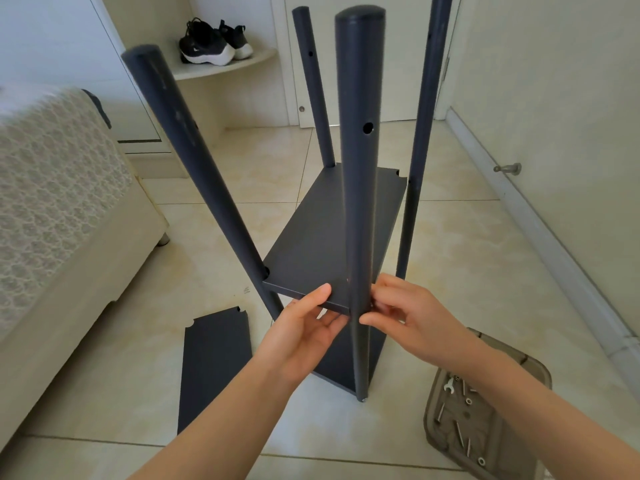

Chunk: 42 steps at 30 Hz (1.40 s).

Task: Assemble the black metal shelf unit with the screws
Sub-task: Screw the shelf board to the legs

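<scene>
Now my left hand [304,327] grips the shelf panel [322,244], right hand [408,313] pinches the near post [358,168] at its corner; tray [540,372] holds screws [460,434].

Pair of black sneakers [214,43] with white soles sits on a curved white corner shelf [242,65] in the back. Lace-covered bed [52,188] on the left, beige floor tiles [467,244], little metal door stop [508,168] on the right wall.

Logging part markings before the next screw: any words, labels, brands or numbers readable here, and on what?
None can be read.
On the black posts, shelf panel and screw tray: no printing shows.
On the black shoes: a pale mark on the side, too small to read.
</scene>
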### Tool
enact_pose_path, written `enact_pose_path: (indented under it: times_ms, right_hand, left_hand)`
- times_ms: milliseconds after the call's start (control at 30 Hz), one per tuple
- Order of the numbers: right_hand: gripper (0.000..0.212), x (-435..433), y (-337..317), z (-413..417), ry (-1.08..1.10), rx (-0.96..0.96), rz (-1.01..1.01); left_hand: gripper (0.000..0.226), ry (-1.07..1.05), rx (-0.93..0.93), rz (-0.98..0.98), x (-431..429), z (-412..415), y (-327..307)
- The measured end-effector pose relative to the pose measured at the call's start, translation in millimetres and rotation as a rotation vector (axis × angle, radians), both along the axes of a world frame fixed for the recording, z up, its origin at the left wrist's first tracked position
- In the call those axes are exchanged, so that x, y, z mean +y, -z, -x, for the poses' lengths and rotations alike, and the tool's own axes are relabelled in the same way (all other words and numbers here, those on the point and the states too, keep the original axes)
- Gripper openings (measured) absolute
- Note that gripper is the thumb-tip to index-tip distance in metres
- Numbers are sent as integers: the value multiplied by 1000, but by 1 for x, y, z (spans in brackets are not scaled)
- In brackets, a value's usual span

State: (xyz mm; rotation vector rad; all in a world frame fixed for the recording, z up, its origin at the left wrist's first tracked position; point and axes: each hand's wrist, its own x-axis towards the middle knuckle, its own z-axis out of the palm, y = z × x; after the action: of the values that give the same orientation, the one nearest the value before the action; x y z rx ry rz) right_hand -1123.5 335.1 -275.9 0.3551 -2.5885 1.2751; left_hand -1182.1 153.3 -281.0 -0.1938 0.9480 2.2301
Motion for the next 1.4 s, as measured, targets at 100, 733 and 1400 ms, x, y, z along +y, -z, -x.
enact_pose_path:
  times_ms: [100,733,1400]
  right_hand:
    - [46,-4,-9,8,-35,-10,-11]
    - [44,-92,-55,76,-320,-172,-140]
    - [19,-241,31,145,-623,-481,-655]
  left_hand:
    - [53,-21,2,-9,-7,2,-2]
    - [24,-212,-132,-306,-78,20,22]
    - [31,-414,-345,-596,-182,15,164]
